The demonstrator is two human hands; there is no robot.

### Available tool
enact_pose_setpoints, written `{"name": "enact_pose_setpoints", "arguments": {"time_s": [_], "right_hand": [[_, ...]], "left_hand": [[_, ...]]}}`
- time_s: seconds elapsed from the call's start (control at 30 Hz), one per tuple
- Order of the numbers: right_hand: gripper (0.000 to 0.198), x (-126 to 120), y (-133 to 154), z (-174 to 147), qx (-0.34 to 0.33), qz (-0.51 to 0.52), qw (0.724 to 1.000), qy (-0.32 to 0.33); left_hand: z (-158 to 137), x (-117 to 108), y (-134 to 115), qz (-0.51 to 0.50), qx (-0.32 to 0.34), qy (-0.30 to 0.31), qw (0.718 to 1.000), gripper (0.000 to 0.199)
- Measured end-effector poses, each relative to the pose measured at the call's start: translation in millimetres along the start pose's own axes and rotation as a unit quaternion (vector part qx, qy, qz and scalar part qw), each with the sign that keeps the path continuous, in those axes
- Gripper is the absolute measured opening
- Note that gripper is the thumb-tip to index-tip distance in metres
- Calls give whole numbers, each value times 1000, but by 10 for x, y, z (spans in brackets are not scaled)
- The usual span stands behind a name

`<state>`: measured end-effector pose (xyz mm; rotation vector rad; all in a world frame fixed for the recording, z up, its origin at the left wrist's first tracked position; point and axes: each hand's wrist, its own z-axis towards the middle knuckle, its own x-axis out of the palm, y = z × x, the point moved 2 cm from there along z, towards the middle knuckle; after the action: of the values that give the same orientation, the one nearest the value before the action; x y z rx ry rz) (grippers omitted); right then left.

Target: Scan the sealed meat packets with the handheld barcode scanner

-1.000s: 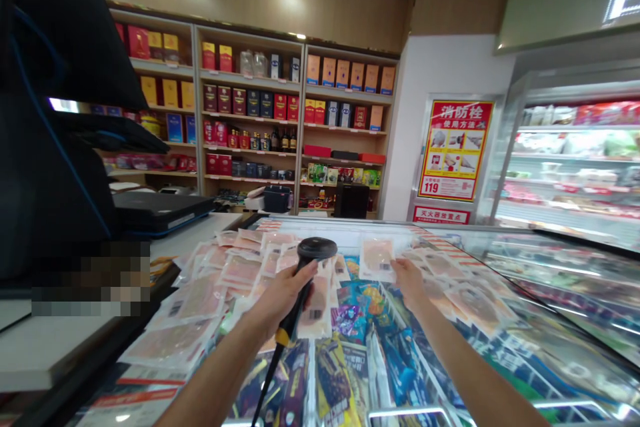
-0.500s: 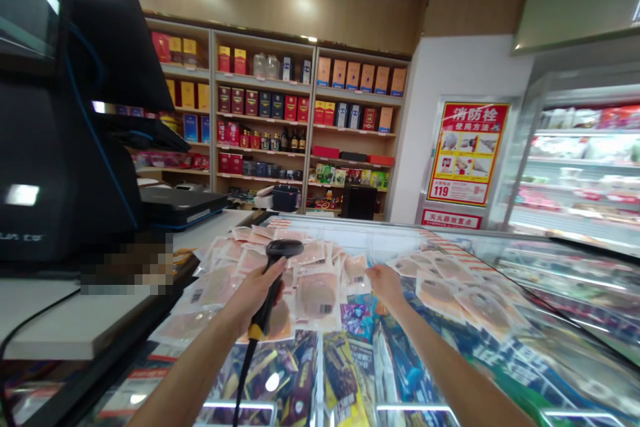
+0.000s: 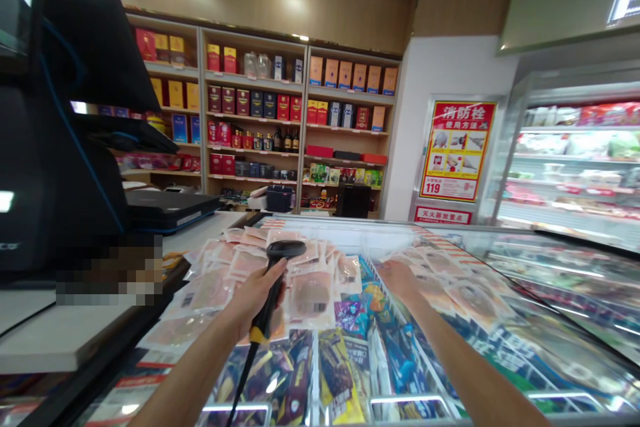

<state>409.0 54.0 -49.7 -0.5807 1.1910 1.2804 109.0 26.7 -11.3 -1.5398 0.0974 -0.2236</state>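
Note:
My left hand (image 3: 260,290) is closed around the handle of a black-and-yellow barcode scanner (image 3: 273,293). Its head points away from me, and its cable runs down toward the front. Under and around the scanner lies a spread of flat, clear packets with pale pink contents (image 3: 310,297), some showing barcodes. My right hand (image 3: 399,278) is at the left edge of a second group of similar packets (image 3: 473,297). Its fingers look loosely extended and slightly blurred, with no packet visible in them; contact with the packets there is unclear.
The packets lie on a glass-topped freezer (image 3: 320,373) with colourful wrapped goods inside. A black checkout terminal (image 3: 75,113) stands on the white counter (image 3: 100,333) at left. Shelves of boxes and bottles (image 3: 255,107) line the back; a lit display cooler (image 3: 575,167) stands at right.
My right hand has let go of a packet at the right edge of the left spread and moved right to the other group. My left hand still holds the scanner. The view has shifted slightly right.

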Motion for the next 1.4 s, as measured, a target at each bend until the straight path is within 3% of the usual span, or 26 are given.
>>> {"name": "enact_pose_setpoints", "arguments": {"time_s": [0.23, 0.37, 0.57, 0.73, 0.83, 0.93, 1.07, 1.4], "right_hand": [[41, -254, -869, -16, 148, -103, 983, -34], [57, -235, -1067, -54, 182, -113, 977, -7], [64, -188, -955, -34, 148, -81, 985, -39], [57, -115, -887, 98, 121, 72, 982, -122], [50, -31, -854, 176, 152, 191, 959, -146], [40, 33, -776, 200, 134, 299, 931, -160], [38, 56, -647, 175, 108, 456, 865, -178], [37, -32, -453, 145, 85, 553, 802, -206]], "left_hand": [[78, 300, 37, 16, -11, 69, 997, 40], [69, 512, -4, 28, 9, 81, 996, 37], [123, 756, 37, 34, -15, 146, 989, 37], [117, 815, 110, 28, -13, 134, 991, 36], [86, 812, 117, 41, -13, 145, 988, 36], [32, 819, 83, 45, -6, 169, 984, 36], [-53, 845, 18, 33, 9, 176, 984, 33], [-75, 856, 25, 18, -5, 175, 984, 33]]}}
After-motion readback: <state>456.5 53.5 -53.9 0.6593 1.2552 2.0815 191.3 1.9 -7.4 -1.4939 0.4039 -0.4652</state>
